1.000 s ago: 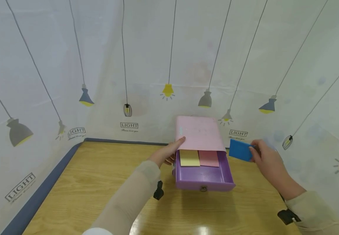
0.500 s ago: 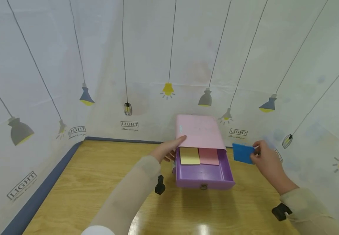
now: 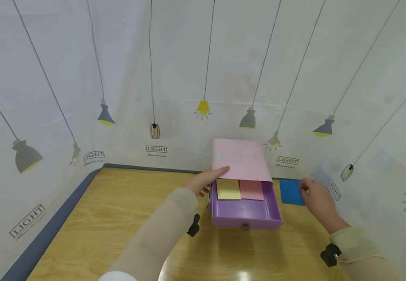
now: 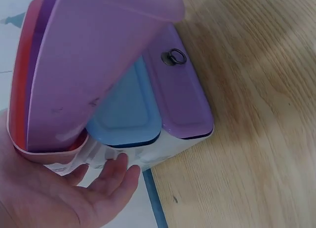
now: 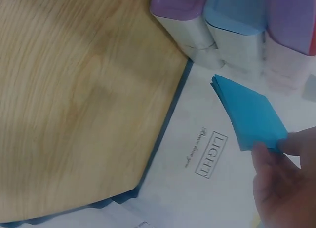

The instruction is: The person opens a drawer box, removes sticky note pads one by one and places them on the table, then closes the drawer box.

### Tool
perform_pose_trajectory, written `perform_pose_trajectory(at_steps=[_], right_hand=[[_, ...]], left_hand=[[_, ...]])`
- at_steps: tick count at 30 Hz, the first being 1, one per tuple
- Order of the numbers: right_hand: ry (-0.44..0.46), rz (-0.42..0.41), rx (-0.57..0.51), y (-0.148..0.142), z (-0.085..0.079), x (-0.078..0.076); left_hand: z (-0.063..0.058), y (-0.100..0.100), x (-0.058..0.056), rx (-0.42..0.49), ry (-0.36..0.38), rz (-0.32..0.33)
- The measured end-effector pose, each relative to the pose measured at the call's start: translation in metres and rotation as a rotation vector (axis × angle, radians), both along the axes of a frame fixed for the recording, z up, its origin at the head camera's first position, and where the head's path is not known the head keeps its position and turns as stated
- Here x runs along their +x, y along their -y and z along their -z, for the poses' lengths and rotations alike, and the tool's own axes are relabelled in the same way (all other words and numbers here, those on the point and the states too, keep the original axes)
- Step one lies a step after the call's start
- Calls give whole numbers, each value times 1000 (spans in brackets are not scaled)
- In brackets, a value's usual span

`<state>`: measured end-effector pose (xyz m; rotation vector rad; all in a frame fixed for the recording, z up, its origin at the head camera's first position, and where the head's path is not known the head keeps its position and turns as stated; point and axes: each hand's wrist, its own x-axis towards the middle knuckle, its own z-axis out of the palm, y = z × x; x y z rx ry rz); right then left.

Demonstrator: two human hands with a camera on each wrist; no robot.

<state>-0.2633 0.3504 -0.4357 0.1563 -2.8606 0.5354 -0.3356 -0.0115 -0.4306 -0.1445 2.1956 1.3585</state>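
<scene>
At the table's right side stands a small stacked drawer unit with a pink top (image 3: 239,158). Its purple top drawer (image 3: 243,212) is pulled out, holding a yellow sticky note pad (image 3: 228,190) and a pink sticky note pad (image 3: 251,191) side by side. My left hand (image 3: 206,181) rests on the unit's left edge, thumb on top; its loosely extended fingers (image 4: 116,173) lie along the side. To the right of the drawer, my right hand (image 3: 317,201) pinches a blue sticky note pad (image 3: 292,192) between thumb and fingers, raised and apart from the drawer.
Below the pulled-out drawer are a shut blue drawer (image 4: 131,104) and a shut purple drawer (image 4: 182,90) with a ring pull. The wooden table (image 3: 129,210) ends at a white wall sheet (image 3: 175,78) printed with hanging lamps, close behind the unit.
My right hand has lowered the blue pad slightly and turned its broad face more toward the head camera. The left hand stays at the unit, and the drawer has not moved.
</scene>
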Motion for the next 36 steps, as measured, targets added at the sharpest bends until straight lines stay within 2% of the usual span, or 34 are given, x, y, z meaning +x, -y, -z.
perform_pose_trajectory(at_steps=[5,11,15,20,25,36], right_hand=[[62,-16,4,-3,17,-2],[205,3,-99,-14,46,-3],[286,5,-166,-23,60,-9],[303,1,-206,-30,78,-15],[347,10,-223,-29,94,-20],[293,-15,-121,-31,118,-32]], left_hand=[[0,2,6,14,14,-1],[2,0,9,-24,16,28],[-4,-2,16,-20,9,30],[-11,-2,22,8,5,23],[-8,0,22,9,3,6],[-5,1,16,-1,-23,23]])
